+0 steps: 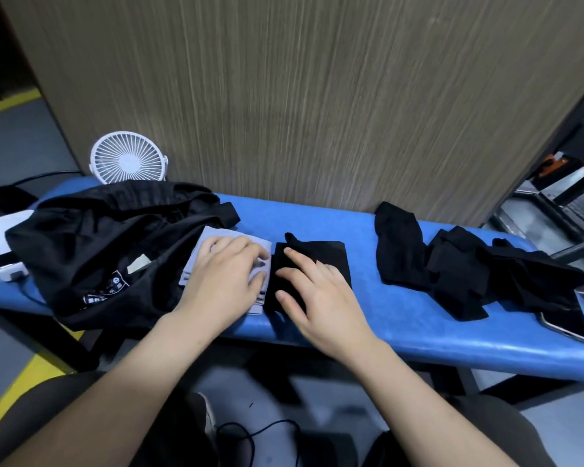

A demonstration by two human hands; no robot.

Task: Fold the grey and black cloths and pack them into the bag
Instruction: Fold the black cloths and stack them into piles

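Left hand (228,274) flat, fingers straight, pressing folded grey cloth (213,242) stack on blue bench (402,318). Right hand (312,291) flat, fingers spread, pressing folded black cloth (327,256). Both cloths directly under palms, edges touching, long axes running near-to-far. Black bag (91,251) just left of grey stack. Unfolded black cloths (452,267) well apart, right.
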